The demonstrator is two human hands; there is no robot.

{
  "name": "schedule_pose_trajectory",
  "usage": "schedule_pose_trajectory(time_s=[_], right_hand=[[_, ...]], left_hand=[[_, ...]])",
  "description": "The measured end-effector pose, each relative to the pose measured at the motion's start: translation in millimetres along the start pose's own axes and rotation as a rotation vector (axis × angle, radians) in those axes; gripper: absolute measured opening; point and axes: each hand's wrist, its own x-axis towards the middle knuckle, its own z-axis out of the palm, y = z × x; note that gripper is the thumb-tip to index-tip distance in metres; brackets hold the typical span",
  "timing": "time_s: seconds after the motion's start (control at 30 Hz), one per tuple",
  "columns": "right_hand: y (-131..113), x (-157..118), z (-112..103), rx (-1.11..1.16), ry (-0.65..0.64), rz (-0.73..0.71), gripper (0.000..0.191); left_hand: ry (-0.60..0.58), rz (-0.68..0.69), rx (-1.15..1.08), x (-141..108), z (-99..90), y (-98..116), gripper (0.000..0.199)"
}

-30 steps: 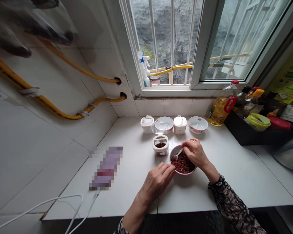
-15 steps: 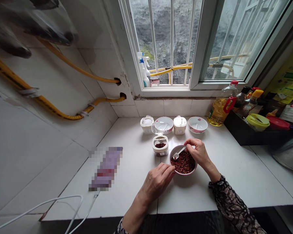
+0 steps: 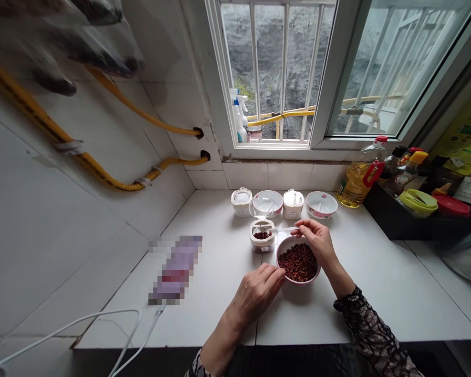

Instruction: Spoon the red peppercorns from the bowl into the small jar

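Observation:
My left hand (image 3: 255, 296) grips the near left rim of a small white bowl with a pink edge (image 3: 298, 281), which is full of dark red peppercorns (image 3: 298, 263). My right hand (image 3: 316, 242) sits above the bowl's far rim, pinching a small white plastic spoon (image 3: 282, 229). The spoon reaches left, and its tip is over the rim of an open white spice jar (image 3: 261, 242). That jar holds a shallow layer of the same dark red grains, and its clear lid stands tilted up behind it.
Behind stand two lidded white jars (image 3: 241, 202) and two white bowls (image 3: 321, 204). A cooking oil bottle (image 3: 359, 178) and a black tray of bottles (image 3: 416, 220) are at right. A pixelated flat object (image 3: 176, 269) and a white cable (image 3: 113, 327) lie at left.
My right hand has lifted the spoon out of the bowl and swung it left over the open jar. The view has shifted slightly, and my left hand stays on the bowl.

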Motion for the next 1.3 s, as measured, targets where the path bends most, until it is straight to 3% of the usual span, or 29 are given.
schedule_pose_trajectory(time_s=[0.1,0.2,0.3,0.37,0.43,0.57,0.7,0.87,1.1,1.3], right_hand=[[0.5,-1.9,7.4,-0.086,0.024,-0.146,0.019],[2.9,-5.0,11.2,-0.34,-0.001,-0.454,0.011],[3.0,-7.8,11.4,-0.584,-0.097,-0.784,0.018],[0.4,-9.0,8.1,-0.625,-0.111,-0.873,0.02],[-3.5,-9.5,0.9,-0.611,-0.047,-0.844,0.018],[-6.2,-8.5,-19.3,-0.623,0.052,-0.651,0.015],[3.1,-7.0,-26.6,-0.74,-0.011,-0.586,0.017],[14.1,-7.9,-16.9,-0.767,-0.124,-0.538,0.018],[15.7,-5.3,-20.7,-0.626,-0.092,-0.321,0.02],[15.4,-7.8,-17.0,-0.62,-0.137,-0.35,0.019]], left_hand=[[-0.006,-0.003,0.005,0.2,-0.2,0.0,0.014],[-0.011,-0.004,0.013,0.4,-0.6,0.1,0.015],[-0.013,-0.009,0.014,0.4,-0.8,0.4,0.015],[-0.017,-0.017,0.014,0.2,-0.8,0.6,0.016],[-0.021,-0.02,0.014,0.0,-0.9,0.6,0.016],[-0.02,-0.013,0.003,0.1,-1.4,0.4,0.015],[-0.026,-0.011,0.001,0.5,-2.3,0.3,0.014],[-0.045,-0.016,0.007,0.6,-3.9,1.3,0.013],[-0.038,-0.002,0.008,1.4,-5.2,1.8,0.013],[-0.046,-0.008,0.015,0.4,-5.1,1.6,0.013]])
